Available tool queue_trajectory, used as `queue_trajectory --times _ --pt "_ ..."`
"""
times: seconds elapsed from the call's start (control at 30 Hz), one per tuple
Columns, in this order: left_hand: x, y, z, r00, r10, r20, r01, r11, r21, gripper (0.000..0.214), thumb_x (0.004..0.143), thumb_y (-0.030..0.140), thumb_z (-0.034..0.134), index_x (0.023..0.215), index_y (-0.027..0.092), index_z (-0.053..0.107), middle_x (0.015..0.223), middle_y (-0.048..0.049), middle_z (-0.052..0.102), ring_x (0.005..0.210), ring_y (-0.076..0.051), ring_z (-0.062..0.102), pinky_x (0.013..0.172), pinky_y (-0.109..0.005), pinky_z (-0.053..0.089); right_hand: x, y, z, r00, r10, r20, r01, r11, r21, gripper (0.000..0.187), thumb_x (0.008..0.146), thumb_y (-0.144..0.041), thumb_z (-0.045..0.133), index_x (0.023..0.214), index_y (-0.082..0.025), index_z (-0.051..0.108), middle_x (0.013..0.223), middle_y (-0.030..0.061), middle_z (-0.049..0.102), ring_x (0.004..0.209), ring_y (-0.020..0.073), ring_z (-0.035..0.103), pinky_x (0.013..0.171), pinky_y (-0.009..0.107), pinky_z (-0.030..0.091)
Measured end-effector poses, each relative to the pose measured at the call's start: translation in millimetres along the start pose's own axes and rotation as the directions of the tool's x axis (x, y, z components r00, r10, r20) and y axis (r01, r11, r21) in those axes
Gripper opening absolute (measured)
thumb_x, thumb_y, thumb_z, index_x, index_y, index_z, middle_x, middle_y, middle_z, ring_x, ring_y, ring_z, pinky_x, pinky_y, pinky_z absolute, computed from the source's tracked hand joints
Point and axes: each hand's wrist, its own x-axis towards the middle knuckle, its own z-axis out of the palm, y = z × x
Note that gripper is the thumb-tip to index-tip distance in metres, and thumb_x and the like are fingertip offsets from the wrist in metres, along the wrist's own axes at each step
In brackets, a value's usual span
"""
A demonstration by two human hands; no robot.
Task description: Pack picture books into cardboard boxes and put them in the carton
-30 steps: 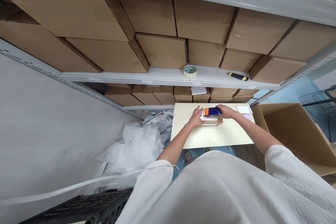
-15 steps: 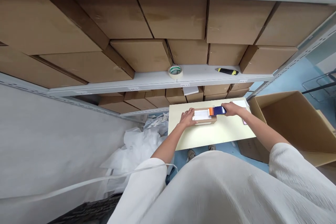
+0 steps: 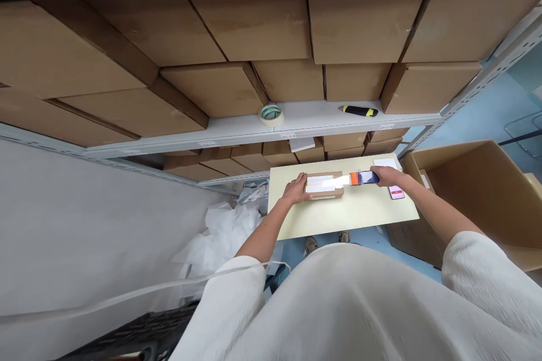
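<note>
A person in a white top is standing over a small cream tabletop [image 3: 339, 217], looking down at both hands. The left hand [image 3: 296, 189] is lying flat, fingers spread, its grip loose, pressing on the left end of a small cardboard box [image 3: 325, 186] at the middle of the tabletop. The right hand [image 3: 387, 176] is closing its grip around a blue-and-orange tape dispenser [image 3: 363, 177] just beside the box's right end. The dispenser's long axis is running left to right, in line with the box, with the orange end pointing left at the box and the blue end inside the hand. A white strip is lying along the box top. A pink card [image 3: 397, 192] is sitting near the right wrist. On the shelf [image 3: 237, 130] behind, a tape roll [image 3: 271, 115] and a yellow-and-black knife [image 3: 359, 110] are resting in front of cartons.
</note>
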Motion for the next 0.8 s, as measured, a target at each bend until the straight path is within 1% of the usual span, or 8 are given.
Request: queue_trajectory --times 0.1,0.2,0.3,0.43,0.53,0.6,0.7,0.8 --pt "-1 3 -2.8 1.0 -0.016 0.02 0.015 0.999 0.039 0.117 0.08 0.06 0.081 0.175 0.034 0.017 0.186 -0.0078 0.017 0.155 -0.041 0.047 0.123 -0.044 0.04 -3 2 -4 0.999 -0.006 0.037 0.006 1.0 -0.004 0.04 0.08 -0.026 0.077 0.115 -0.025 0.059 0.117 0.0088 0.075 0.098 0.0274 0.071 0.071 0.03 0.043" --pt "-1 6 -5.1 0.999 -0.016 0.028 0.015 0.999 0.036 0.118 0.08 0.058 0.081 0.176 0.033 0.016 0.186 -0.0074 0.015 0.156 -0.042 0.046 0.123 -0.045 0.041 -4 3 -7 0.997 -0.006 0.073 0.004 1.0 0.031 0.041 0.081 -0.031 0.08 0.115 -0.025 0.059 0.117 0.0088 0.075 0.098 0.0277 0.071 0.069 0.03 0.043" --pt "-3 8 -6.4 0.998 -0.038 0.046 0.037 0.999 0.03 0.12 0.079 0.056 0.081 0.176 0.033 0.015 0.187 -0.0073 0.012 0.155 -0.042 0.048 0.123 -0.046 0.041 -3 4 -9 0.997 -0.018 0.073 0.015 0.998 0.053 0.042 0.08 -0.031 0.082 0.115 -0.025 0.059 0.118 0.0092 0.075 0.1 0.0279 0.071 0.069 0.03 0.043" --pt "-6 10 -6.2 0.994 -0.087 0.059 0.087 0.996 0.002 0.12 0.08 0.055 0.082 0.176 0.033 0.014 0.188 -0.007 0.008 0.156 -0.043 0.046 0.122 -0.045 0.042 -4 12 -8 0.997 -0.027 0.078 0.022 0.998 0.061 0.044 0.079 -0.028 0.083 0.116 -0.024 0.059 0.116 0.0099 0.074 0.1 0.0277 0.071 0.071 0.03 0.044" --pt "-5 9 -4.7 0.993 -0.098 0.07 0.1 0.995 -0.025 0.122 0.079 0.054 0.083 0.177 0.032 0.013 0.188 -0.0084 0.005 0.159 -0.044 0.042 0.123 -0.046 0.041 -8 20 -6 0.996 -0.009 0.085 0.004 0.998 0.064 0.043 0.079 -0.023 0.082 0.115 -0.022 0.06 0.114 0.0112 0.074 0.098 0.0272 0.07 0.072 0.03 0.045" --pt "-3 7 -3.3 0.993 -0.096 0.075 0.099 0.994 -0.041 0.123 0.079 0.052 0.084 0.177 0.032 0.012 0.188 -0.0088 0.004 0.159 -0.044 0.042 0.122 -0.046 0.042 -9 23 -4 0.997 -0.006 0.076 0.002 0.998 0.059 0.041 0.08 -0.02 0.08 0.116 -0.021 0.06 0.116 0.0124 0.074 0.099 0.0272 0.07 0.074 0.03 0.046" --pt "1 5 -0.5 0.994 -0.08 0.071 0.085 0.994 -0.067 0.124 0.079 0.051 0.084 0.177 0.031 0.01 0.188 -0.0089 0.003 0.158 -0.042 0.043 0.12 -0.044 0.045 -5 19 -1 0.997 0.015 0.079 -0.016 1.0 0.01 0.042 0.081 -0.015 0.077 0.119 -0.02 0.061 0.121 0.014 0.073 0.104 0.0286 0.07 0.076 0.031 0.047" --pt "3 2 2.0 0.996 -0.067 0.064 0.073 0.994 -0.086 0.126 0.079 0.053 0.086 0.177 0.03 0.01 0.188 -0.0101 0.004 0.158 -0.041 0.044 0.119 -0.042 0.046 6 6 1 0.992 0.061 0.107 -0.054 0.996 -0.066 0.048 0.081 -0.012 0.076 0.126 -0.02 0.06 0.126 0.0157 0.072 0.108 0.0307 0.071 0.077 0.032 0.049"
